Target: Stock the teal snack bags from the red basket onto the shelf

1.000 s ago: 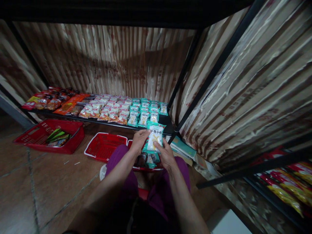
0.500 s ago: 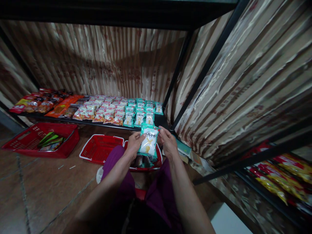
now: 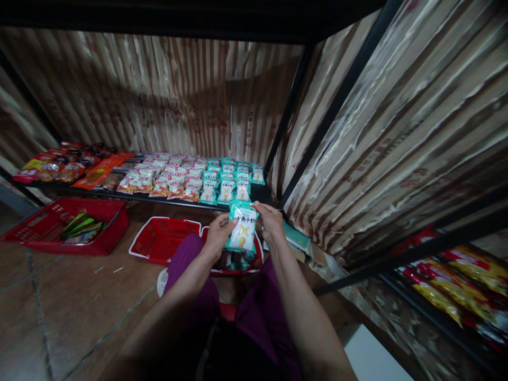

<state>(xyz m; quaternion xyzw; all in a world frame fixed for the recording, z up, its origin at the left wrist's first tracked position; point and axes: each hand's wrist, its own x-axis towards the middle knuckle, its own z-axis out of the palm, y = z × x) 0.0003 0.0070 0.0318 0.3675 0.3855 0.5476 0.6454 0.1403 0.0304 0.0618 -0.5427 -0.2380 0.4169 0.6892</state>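
A teal and white snack bag [image 3: 243, 230] is held upright in front of me, its printed front toward me. My left hand [image 3: 218, 233] pinches the bag's left edge, thumb on the front. My right hand [image 3: 271, 218] grips its upper right corner between thumb and fingers. Below the bag, a red basket [image 3: 259, 259] between my knees holds more bags, partly hidden. Just beyond, matching teal bags [image 3: 227, 189] stand in rows on the low black shelf [image 3: 262, 196], beside white and orange snack bags [image 3: 174, 182].
Left of my knee sits a red basket with white rim [image 3: 164, 241]. Farther left, a larger red basket [image 3: 115, 233] contains green packets [image 3: 81, 227]. Orange packets [image 3: 99, 172] lie on the shelf's left part. Shelf posts [image 3: 341, 100] rise at right, near red and yellow bags [image 3: 448, 286].
My right hand has shifted slightly up along the bag's right edge toward the corner. The bag's front looks flatter and its print is clearer. The view has tilted slightly.
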